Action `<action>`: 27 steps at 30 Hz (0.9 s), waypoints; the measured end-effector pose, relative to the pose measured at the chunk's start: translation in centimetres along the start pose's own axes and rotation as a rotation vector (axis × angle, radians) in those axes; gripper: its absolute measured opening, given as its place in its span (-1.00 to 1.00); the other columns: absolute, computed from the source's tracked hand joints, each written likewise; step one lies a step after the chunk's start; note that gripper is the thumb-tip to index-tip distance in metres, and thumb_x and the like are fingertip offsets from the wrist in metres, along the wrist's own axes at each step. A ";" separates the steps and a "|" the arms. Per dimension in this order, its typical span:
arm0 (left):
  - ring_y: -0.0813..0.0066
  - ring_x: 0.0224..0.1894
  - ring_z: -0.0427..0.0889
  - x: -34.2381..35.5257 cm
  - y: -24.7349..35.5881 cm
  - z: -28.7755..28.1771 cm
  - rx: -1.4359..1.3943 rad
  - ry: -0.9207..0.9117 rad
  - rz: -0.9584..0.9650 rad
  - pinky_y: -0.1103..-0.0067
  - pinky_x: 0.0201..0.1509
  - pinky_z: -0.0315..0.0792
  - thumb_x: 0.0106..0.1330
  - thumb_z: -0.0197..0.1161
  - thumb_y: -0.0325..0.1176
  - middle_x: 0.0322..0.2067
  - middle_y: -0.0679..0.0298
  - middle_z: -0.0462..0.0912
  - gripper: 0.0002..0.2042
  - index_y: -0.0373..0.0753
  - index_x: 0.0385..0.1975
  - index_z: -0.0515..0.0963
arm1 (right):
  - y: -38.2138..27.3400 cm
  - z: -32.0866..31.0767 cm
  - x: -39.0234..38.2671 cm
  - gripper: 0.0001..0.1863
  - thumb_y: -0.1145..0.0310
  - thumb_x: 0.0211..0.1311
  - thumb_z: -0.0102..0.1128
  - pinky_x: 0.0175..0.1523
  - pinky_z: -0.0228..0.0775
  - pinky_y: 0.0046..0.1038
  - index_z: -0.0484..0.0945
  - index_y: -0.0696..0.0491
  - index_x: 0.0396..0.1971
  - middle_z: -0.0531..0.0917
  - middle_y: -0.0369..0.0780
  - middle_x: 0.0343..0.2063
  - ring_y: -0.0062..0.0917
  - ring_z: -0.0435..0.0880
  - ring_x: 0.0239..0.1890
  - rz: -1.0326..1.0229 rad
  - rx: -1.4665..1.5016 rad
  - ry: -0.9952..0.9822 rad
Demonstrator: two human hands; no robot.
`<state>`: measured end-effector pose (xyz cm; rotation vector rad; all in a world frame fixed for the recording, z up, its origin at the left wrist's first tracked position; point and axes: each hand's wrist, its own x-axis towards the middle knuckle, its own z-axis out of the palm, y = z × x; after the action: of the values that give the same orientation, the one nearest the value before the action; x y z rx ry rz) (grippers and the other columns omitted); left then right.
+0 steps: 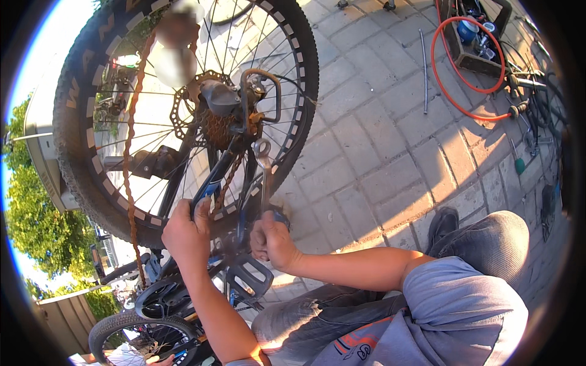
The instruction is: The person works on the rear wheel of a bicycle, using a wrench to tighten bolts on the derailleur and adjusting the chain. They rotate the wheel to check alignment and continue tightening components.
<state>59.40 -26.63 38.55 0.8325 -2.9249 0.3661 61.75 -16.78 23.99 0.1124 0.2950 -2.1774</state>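
A bicycle's rear wheel (307, 79) with a black knobby tire fills the upper left. At its hub sit a rusty cassette (218, 129), a brake disc (183, 119) and a grey derailleur (221, 99) behind a bent metal guard (278, 97). A rusty chain (129, 152) hangs down across the wheel. My left hand (188, 235) is closed around a blue-and-black frame tube (207, 188). My right hand (273, 243) grips a combination wrench (265, 174), its ring end up beside the hub; whether it touches a nut I cannot tell.
A black pedal (249, 276) lies just below my hands. Another bicycle wheel (101, 332) stands at lower left. On the paving at right are a metal rod (423, 73), an orange hose (434, 73), a toolbox (482, 64) and a green-handled screwdriver (519, 166).
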 end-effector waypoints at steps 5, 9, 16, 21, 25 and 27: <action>-0.11 -0.46 0.51 -0.4 -0.2 -0.3 -0.012 0.029 0.008 0.26 -0.40 0.36 0.29 0.15 0.08 -0.58 0.02 0.52 -0.56 -0.26 -0.49 0.49 | -0.5 -5.4 1.4 -0.39 -0.23 0.37 -0.20 -0.57 0.11 -0.57 0.30 0.05 -0.59 0.20 -0.35 -0.72 -0.64 0.23 -0.69 -0.300 -0.393 0.076; -0.08 -0.48 0.51 -0.3 0.3 -0.4 -0.080 0.056 0.021 0.27 -0.40 0.36 0.29 0.13 0.11 -0.61 0.04 0.50 -0.53 -0.26 -0.51 0.50 | -4.7 -7.6 1.6 -0.46 -0.13 0.41 -0.16 -0.54 0.16 -0.56 0.34 0.08 -0.49 0.24 -0.35 -0.68 -0.62 0.28 -0.68 -0.551 -0.587 0.219; -0.08 -0.48 0.50 0.1 0.6 -0.1 -0.014 0.037 -0.004 0.27 -0.40 0.35 0.26 0.13 0.15 -0.61 0.03 0.50 -0.50 -0.27 -0.54 0.49 | -15.8 -5.5 3.5 -0.69 0.14 0.46 -0.11 -0.57 0.36 -0.46 0.31 0.13 -0.15 0.27 -0.33 -0.63 -0.61 0.35 -0.70 -0.645 -0.084 0.428; -0.09 -0.48 0.50 -0.1 0.2 0.0 0.009 0.075 0.026 0.26 -0.41 0.34 0.28 0.12 0.12 -0.61 0.03 0.49 -0.50 -0.27 -0.57 0.45 | -13.5 -3.4 3.1 -0.67 0.16 0.46 -0.10 -0.58 0.29 -0.54 0.36 0.14 -0.07 0.28 -0.35 -0.68 -0.65 0.33 -0.71 -0.561 -0.661 0.199; -0.09 -0.48 0.50 -0.2 0.4 0.1 0.040 0.083 0.041 0.25 -0.42 0.33 0.30 0.11 0.11 -0.60 0.04 0.49 -0.51 -0.27 -0.58 0.44 | -15.9 -4.7 3.9 -0.71 0.19 0.48 -0.17 -0.61 0.32 -0.49 0.32 0.14 -0.13 0.31 -0.34 -0.72 -0.63 0.35 -0.76 -0.628 0.078 0.414; -0.10 -0.48 0.49 0.0 0.5 0.3 0.028 0.094 0.056 0.24 -0.43 0.33 0.30 0.11 0.11 -0.60 0.04 0.49 -0.51 -0.27 -0.58 0.44 | -15.5 -4.9 4.0 -0.73 0.20 0.48 -0.16 -0.61 0.33 -0.48 0.30 0.13 -0.13 0.32 -0.33 -0.73 -0.61 0.38 -0.75 -0.589 0.078 0.486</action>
<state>59.17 -26.24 38.18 0.7169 -2.8674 0.4393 46.69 -10.04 21.08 0.6787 0.5724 -2.7258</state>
